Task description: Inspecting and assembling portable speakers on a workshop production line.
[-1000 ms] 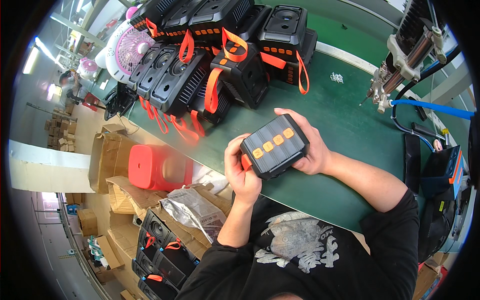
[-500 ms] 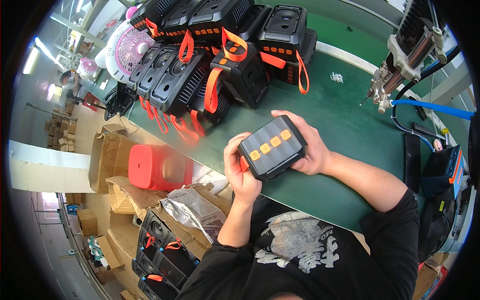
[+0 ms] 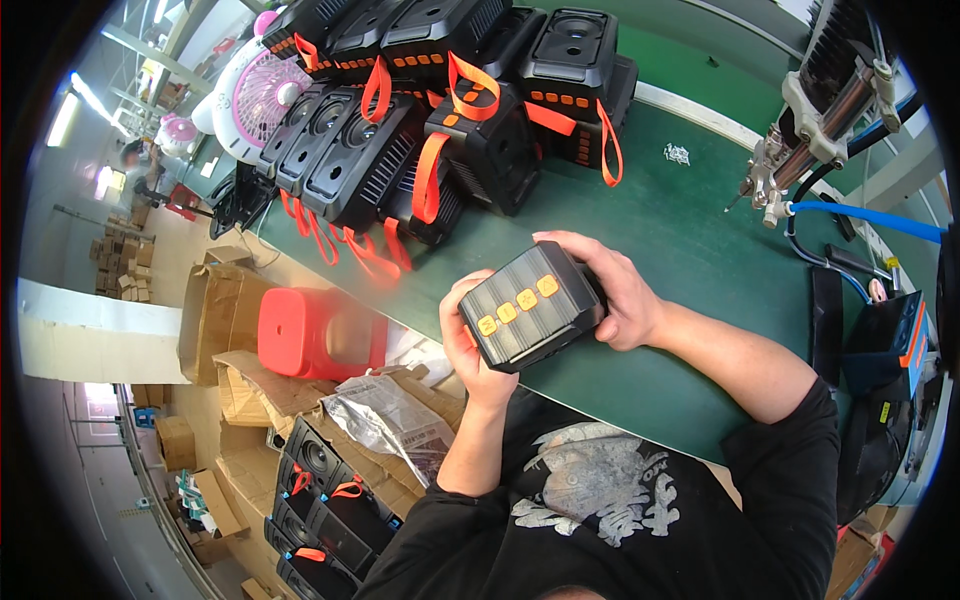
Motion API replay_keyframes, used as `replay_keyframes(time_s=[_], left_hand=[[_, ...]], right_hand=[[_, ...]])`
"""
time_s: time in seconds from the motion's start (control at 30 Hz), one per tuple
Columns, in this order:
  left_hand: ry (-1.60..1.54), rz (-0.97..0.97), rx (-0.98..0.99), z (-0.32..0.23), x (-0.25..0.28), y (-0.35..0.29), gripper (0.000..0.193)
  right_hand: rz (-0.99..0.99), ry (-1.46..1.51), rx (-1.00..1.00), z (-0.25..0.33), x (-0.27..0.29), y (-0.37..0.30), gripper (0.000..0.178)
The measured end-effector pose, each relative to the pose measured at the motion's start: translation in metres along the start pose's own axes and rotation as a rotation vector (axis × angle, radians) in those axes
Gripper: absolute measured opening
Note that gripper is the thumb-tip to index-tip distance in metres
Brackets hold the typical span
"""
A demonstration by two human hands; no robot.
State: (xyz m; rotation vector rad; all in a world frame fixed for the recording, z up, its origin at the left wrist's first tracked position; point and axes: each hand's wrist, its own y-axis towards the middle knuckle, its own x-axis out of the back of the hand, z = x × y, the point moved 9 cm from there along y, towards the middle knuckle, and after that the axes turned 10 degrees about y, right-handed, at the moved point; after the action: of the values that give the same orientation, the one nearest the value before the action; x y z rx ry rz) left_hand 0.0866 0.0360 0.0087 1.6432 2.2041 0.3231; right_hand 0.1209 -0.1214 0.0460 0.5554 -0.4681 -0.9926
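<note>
Between my two hands I hold a black portable speaker (image 3: 525,305) over the near edge of the green table. Its ribbed face, with a row of orange buttons, is turned up toward me. My left hand (image 3: 468,335) is wrapped round its left end, and my right hand (image 3: 622,295) grips its right end with the thumb low on the side. The speaker's underside is hidden. Beyond it, a similar speaker (image 3: 485,155) with an orange strap stands on the table, in front of a stack of more black speakers (image 3: 350,160) with orange straps.
A small heap of screws (image 3: 677,154) lies on the green table (image 3: 660,230). At the right hangs a metal screwdriving machine (image 3: 790,160) with a blue hose. A white and pink fan (image 3: 240,105) stands at the far left. Below are a red stool (image 3: 300,335) and cartons with more speakers (image 3: 320,520).
The speaker has shifted slightly left and tipped in my hands, so that more of its right side shows. Both hands still grip it.
</note>
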Motion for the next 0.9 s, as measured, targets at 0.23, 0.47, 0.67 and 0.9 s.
replay_keyframes(time_s=[0.23,0.47,0.67,0.9], left_hand=[[-0.006,0.010,0.003,0.001,0.002,-0.001,0.046],[0.019,-0.006,0.042,0.009,0.006,-0.004,0.044],[-0.038,-0.007,0.108,0.027,0.016,-0.003,0.036],[0.141,-0.003,0.034,0.022,0.016,-0.008,0.029]], right_hand=[[0.018,-0.018,-0.023,-0.001,-0.001,0.002,0.096],[-0.014,0.059,-0.090,-0.004,0.005,0.003,0.085],[-0.129,0.140,-0.116,-0.011,0.010,0.005,0.071],[-0.032,0.172,-0.069,-0.008,0.005,0.006,0.063]])
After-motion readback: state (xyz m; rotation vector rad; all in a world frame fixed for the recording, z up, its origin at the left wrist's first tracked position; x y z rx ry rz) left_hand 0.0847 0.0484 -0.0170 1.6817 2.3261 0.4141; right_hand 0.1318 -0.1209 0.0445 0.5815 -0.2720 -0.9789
